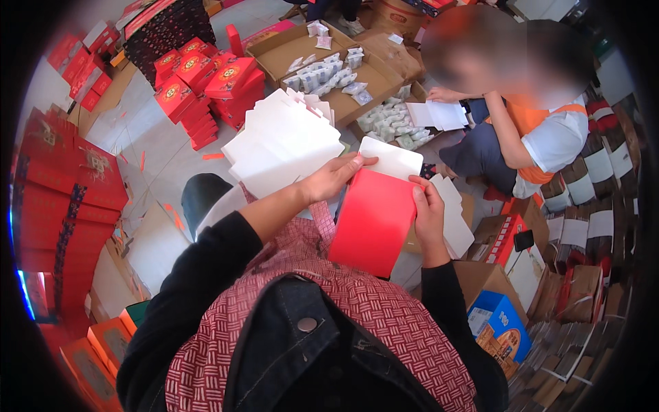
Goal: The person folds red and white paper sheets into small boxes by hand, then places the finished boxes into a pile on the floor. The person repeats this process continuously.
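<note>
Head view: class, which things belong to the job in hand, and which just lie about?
Belonging, apparently:
red carton, held by left hand and right hand
white card stack

Just lying about, probably:
blue box, lower right
orange boxes, lower left
orange floor scraps

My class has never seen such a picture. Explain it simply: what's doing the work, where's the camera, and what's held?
There's no machine: a person works barehanded. A wide fisheye camera worn on the head looks down, so straight edges bend near the rim. The left hand grips the upper left of a red carton with a white flap; the right hand grips its right edge. White card sheets fan out beyond the left forearm. Farther off, red boxes are stacked on the tiled floor, near a cardboard tray holding small packets.
</note>
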A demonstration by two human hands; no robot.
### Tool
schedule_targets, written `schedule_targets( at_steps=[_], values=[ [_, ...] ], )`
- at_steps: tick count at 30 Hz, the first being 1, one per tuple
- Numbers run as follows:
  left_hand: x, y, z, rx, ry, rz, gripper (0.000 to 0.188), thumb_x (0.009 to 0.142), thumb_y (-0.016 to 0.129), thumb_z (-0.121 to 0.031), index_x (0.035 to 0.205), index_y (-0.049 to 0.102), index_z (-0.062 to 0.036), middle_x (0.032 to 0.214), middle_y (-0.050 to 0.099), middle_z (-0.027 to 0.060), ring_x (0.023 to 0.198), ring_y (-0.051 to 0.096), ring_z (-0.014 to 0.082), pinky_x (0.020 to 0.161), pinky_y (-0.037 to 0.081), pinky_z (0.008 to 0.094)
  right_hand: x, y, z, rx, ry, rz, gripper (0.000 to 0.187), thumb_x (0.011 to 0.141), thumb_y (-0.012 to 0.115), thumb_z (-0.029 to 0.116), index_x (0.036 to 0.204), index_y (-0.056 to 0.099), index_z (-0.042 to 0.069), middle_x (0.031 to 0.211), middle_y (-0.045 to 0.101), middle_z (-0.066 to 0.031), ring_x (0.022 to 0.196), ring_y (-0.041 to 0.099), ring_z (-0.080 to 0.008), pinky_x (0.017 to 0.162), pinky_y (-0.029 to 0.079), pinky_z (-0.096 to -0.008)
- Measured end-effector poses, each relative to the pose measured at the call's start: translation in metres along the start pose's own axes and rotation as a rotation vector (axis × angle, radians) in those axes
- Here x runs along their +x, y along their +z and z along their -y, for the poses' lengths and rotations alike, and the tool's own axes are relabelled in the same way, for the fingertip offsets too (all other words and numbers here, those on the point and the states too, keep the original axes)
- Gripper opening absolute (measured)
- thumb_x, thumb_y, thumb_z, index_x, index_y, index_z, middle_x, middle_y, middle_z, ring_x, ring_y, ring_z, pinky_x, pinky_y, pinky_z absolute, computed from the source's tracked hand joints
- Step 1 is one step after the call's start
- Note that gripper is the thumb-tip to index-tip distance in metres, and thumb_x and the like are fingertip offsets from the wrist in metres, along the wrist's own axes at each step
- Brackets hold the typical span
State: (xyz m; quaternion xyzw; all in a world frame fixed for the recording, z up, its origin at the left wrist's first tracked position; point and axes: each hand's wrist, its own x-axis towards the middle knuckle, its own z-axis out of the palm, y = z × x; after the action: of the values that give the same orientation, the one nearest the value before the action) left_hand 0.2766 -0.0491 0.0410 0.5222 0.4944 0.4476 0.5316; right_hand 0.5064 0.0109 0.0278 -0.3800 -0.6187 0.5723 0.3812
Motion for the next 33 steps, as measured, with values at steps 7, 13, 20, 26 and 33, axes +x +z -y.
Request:
schedule_targets(
  at_steps=[7, 13, 20, 26, 33],
  values=[
    [0.015, 0.007, 0.031, -0.354, -0.06, -0.046, 0.046, 0.099, 0.034, -0.035, 0.121, 0.054, -0.0002, 0.113, 0.054, 0.0099, 0.105, 0.051, 0.0177, 0.097, 0.037, 0.0295, 0.001, 0.005, -0.027, 0.038, 0.09, -0.13, 0.035, 0.097, 0.041, 0.024, 0.106, 0.06, -0.004, 0.097, 0.057, -0.0053, 0.093, 0.052, -0.0134, 0.087, 0.04, -0.0272],
    [0.019, 0.007, 0.027, -0.318, -0.048, -0.081, 0.037, 0.098, 0.038, -0.027, 0.111, 0.059, 0.0006, 0.11, 0.053, 0.0083, 0.102, 0.052, 0.0174, 0.094, 0.039, 0.0279, 0.006, -0.011, -0.032, 0.196, 0.013, -0.037, 0.031, 0.095, 0.044, 0.016, 0.107, 0.059, -0.008, 0.11, 0.052, -0.0078, 0.102, 0.05, -0.0147, 0.09, 0.039, -0.027],
    [0.021, 0.011, 0.021, -0.103, 0.075, -0.183, 0.027, 0.096, 0.044, -0.016, 0.098, 0.065, 0.0004, 0.091, 0.057, 0.0097, 0.088, 0.057, 0.0181, 0.082, 0.044, 0.0268, 0.02, -0.02, -0.022, 0.244, -0.07, -0.06, 0.018, 0.09, 0.052, 0.01, 0.085, 0.062, -0.004, 0.095, 0.059, -0.0077, 0.087, 0.054, -0.0137, 0.08, 0.043, -0.0276],
    [0.02, 0.015, 0.015, -0.021, 0.189, -0.125, 0.025, 0.096, 0.043, -0.013, 0.098, 0.064, 0.0021, 0.098, 0.056, 0.0068, 0.092, 0.054, 0.0134, 0.084, 0.043, 0.0258, 0.088, -0.024, 0.066, -0.008, 0.294, 0.496, 0.016, 0.088, 0.057, 0.015, 0.086, 0.062, 0.0, 0.083, 0.063, -0.0045, 0.074, 0.057, -0.0103, 0.069, 0.046, -0.0246],
    [0.011, 0.02, 0.005, 0.03, 0.217, -0.249, 0.022, 0.095, 0.044, -0.009, 0.097, 0.062, 0.003, 0.103, 0.058, 0.009, 0.097, 0.054, 0.0152, 0.087, 0.042, 0.0271, 0.105, 0.002, 0.072, -0.162, 0.456, 0.819, 0.02, 0.084, 0.064, 0.013, 0.099, 0.061, 0.0, 0.084, 0.064, -0.002, 0.075, 0.058, -0.006, 0.065, 0.045, -0.0201]
  ],
)
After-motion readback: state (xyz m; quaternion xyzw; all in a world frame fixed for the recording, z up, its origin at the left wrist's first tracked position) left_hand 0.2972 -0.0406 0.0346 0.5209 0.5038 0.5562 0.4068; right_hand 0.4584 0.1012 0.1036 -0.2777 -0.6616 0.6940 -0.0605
